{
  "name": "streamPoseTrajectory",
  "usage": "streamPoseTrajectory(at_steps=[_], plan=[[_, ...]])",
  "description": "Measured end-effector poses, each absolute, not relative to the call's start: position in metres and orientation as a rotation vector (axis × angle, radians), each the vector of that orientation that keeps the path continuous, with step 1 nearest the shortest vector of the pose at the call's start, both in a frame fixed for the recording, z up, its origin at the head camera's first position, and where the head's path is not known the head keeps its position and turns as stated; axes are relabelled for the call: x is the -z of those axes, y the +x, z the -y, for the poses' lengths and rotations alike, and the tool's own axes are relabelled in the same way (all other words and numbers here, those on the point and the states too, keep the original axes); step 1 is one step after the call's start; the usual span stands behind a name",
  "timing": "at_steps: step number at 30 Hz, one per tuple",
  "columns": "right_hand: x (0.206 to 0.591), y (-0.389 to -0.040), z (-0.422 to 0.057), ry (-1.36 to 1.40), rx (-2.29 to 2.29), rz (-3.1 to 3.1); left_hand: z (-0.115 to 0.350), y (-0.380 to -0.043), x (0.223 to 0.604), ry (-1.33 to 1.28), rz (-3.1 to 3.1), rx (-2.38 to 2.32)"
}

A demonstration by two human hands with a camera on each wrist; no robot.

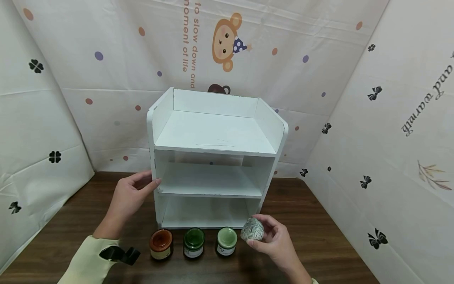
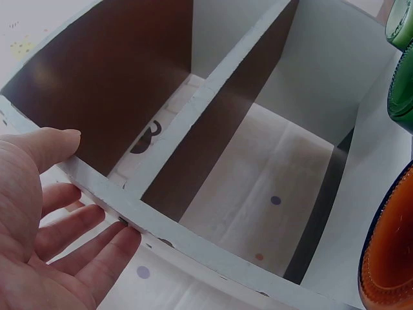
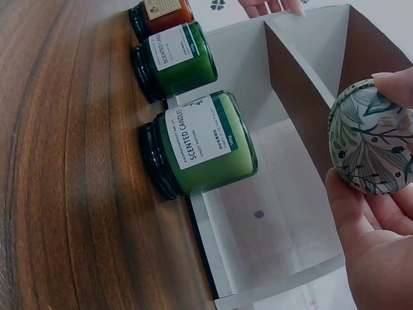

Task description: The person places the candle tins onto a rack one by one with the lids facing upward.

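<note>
A white three-tier shelf (image 1: 213, 132) stands on the wooden table. My left hand (image 1: 133, 193) holds the edge of its left side panel, thumb over the front edge and fingers (image 2: 106, 258) along the outer face. Between thumb and fingertips, my right hand (image 1: 276, 242) grips a round tin (image 3: 371, 139) printed with green leaves, in front of the shelf's lower right corner. Just left of the tin sits a light green jar candle (image 1: 227, 238). A dark green jar candle (image 1: 194, 240) and an amber jar candle (image 1: 161, 242) complete the row along the shelf's front.
Brown wooden tabletop (image 1: 305, 221) extends on both sides of the shelf. Printed white cloth (image 1: 117, 71) hangs behind it, with more cloth at the left and right. A black strap (image 1: 120, 254) is round the left sleeve.
</note>
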State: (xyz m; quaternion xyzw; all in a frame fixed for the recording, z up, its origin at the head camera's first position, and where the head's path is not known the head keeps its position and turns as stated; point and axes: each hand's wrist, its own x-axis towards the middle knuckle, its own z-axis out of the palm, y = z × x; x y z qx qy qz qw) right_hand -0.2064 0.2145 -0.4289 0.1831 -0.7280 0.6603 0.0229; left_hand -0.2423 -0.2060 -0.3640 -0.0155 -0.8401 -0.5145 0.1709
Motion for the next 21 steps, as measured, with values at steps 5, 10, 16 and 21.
streamPoseTrajectory(at_steps=[5, 10, 16, 21], plan=[[0.4286, -0.2051, -0.2137, 0.589, -2.051, 2.236, 0.2063, -0.2419, 0.3638, -0.047, 2.385, 1.464], [0.4285, -0.2044, -0.2132, 0.589, -2.057, 2.23, 0.2059, -0.242, 0.3637, -0.048, 2.385, 1.459], [0.4286, -0.2042, -0.2129, 0.597, -2.071, 2.218, 0.2061, -0.242, 0.364, -0.047, 2.385, 1.452], [0.4286, -0.2037, -0.2127, 0.614, -2.099, 2.199, 0.2061, -0.2416, 0.3641, -0.052, 2.384, 1.456]])
